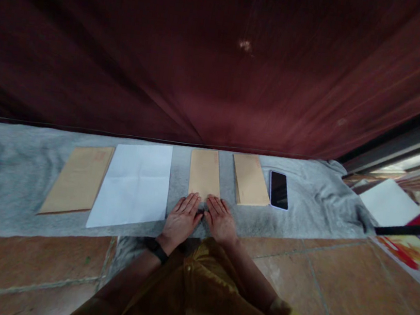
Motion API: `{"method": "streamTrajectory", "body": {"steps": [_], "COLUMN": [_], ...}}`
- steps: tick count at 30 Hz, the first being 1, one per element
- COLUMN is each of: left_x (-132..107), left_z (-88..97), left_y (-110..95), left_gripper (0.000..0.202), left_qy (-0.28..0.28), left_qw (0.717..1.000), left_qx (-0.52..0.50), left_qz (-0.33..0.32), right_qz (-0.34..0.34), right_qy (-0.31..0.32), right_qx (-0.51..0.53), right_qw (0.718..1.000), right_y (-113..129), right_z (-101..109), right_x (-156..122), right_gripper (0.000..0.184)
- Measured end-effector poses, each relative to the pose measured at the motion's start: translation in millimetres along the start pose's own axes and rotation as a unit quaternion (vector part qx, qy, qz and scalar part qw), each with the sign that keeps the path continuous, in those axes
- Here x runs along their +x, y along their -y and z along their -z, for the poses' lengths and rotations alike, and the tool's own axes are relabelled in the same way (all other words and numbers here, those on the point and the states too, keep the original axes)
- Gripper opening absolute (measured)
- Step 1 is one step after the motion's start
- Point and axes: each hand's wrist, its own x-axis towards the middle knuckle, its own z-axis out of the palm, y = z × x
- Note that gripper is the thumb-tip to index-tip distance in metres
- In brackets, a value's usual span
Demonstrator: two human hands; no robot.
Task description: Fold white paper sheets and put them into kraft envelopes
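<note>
My left hand [183,217] and my right hand [220,220] lie flat side by side, fingers stretched out, on the near end of a narrow brown envelope [204,173]. The envelope rests on a grey cloth [8,171] spread over the tiled floor. To its left lies a white sheet of paper [134,184] with fold creases, and further left a larger brown envelope [79,178]. A small stack of brown envelopes [249,179] sits to the right, with a black phone [279,189] beside it. A dark band is on my left wrist.
A dark red curtain [223,60] hangs behind the cloth. Terracotta floor tiles [331,294] lie in front. At the right are a white sheet [389,203], a black bar [411,229] and colourful printed material [415,257].
</note>
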Motion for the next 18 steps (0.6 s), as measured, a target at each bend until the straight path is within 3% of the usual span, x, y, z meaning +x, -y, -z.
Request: {"method": "streamTrajectory", "body": {"steps": [18], "left_x": [-19.6], "left_z": [-3.7], "left_y": [9.4], "left_gripper": [0.06], "left_qy": [-0.024], "left_qw": [0.998], "left_qx": [0.015], "left_qz": [0.054], "right_qz": [-0.023], "right_qy": [-0.024], "right_qx": [-0.01], "right_qw": [0.999], "right_y": [-14.5], "right_z": [10.2], "right_x": [-12.9], "right_gripper": [0.047]}}
